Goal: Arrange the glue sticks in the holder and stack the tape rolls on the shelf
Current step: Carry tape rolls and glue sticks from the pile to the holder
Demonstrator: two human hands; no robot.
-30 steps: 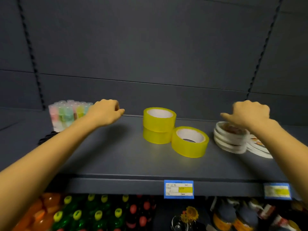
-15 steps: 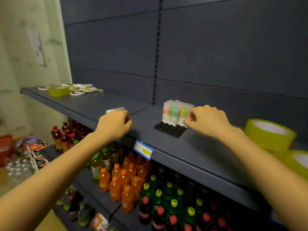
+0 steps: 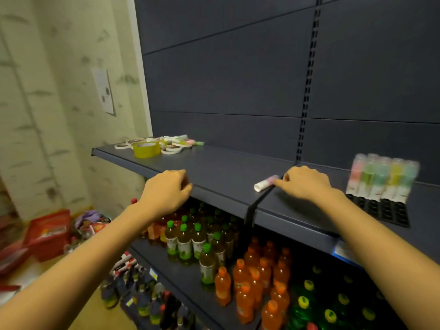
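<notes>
A white and pink glue stick (image 3: 264,183) lies on the dark shelf (image 3: 226,170) at the seam between two boards. My right hand (image 3: 307,184) pinches its pink end with the fingertips. My left hand (image 3: 166,189) hovers over the shelf's front edge with curled fingers, and nothing shows in it. To the right, the black holder (image 3: 381,210) carries several pastel glue sticks (image 3: 381,177) standing upright at its back. At the shelf's far left end lie a yellow tape roll (image 3: 146,149), thin white tape rolls (image 3: 172,149) and several loose glue sticks (image 3: 183,140).
The shelf below holds rows of green-capped bottles (image 3: 185,241) and orange bottles (image 3: 252,277). A red basket (image 3: 47,232) and scattered goods sit on the floor at the left. A pale wall with a paper notice (image 3: 104,91) stands left of the shelving.
My view swung left along the shelf. The glue stick that my left hand held half a second ago now lies on the shelf at my right hand's fingertips. The stacked yellow rolls are out of view.
</notes>
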